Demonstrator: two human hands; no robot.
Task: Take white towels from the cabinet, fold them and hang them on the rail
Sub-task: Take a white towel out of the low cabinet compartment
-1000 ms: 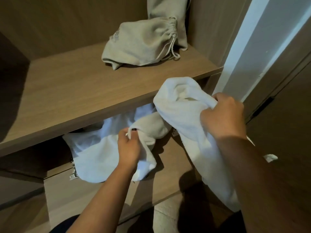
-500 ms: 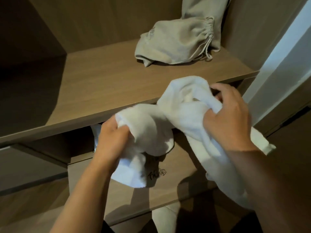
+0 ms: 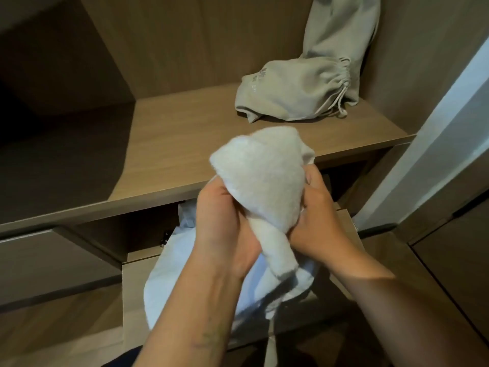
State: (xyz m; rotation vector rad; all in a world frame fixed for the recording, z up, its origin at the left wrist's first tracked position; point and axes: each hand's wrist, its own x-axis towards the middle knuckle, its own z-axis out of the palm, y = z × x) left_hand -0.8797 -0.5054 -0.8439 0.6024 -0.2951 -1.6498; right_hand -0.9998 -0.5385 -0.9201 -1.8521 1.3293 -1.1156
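A bunched white towel (image 3: 264, 178) is held up in front of the wooden cabinet shelf (image 3: 169, 160). My left hand (image 3: 225, 226) grips its left side and my right hand (image 3: 315, 221) grips its right side, the two close together. The towel's lower part (image 3: 185, 282) hangs down below my hands over the pulled-out drawer (image 3: 133, 284). More white cloth (image 3: 186, 221) shows in the gap under the shelf; whether it is the same towel is unclear. No rail is in view.
A grey drawstring bag (image 3: 291, 94) lies at the back right of the shelf, with grey fabric (image 3: 341, 30) leaning on the wall behind it. A white door frame (image 3: 434, 144) stands at the right. A dark cabinet bay (image 3: 53, 123) opens to the left.
My hands have come together and gathered the towel into a bunch raised in front of the shelf edge. The view has shifted left, so the bag sits further right.
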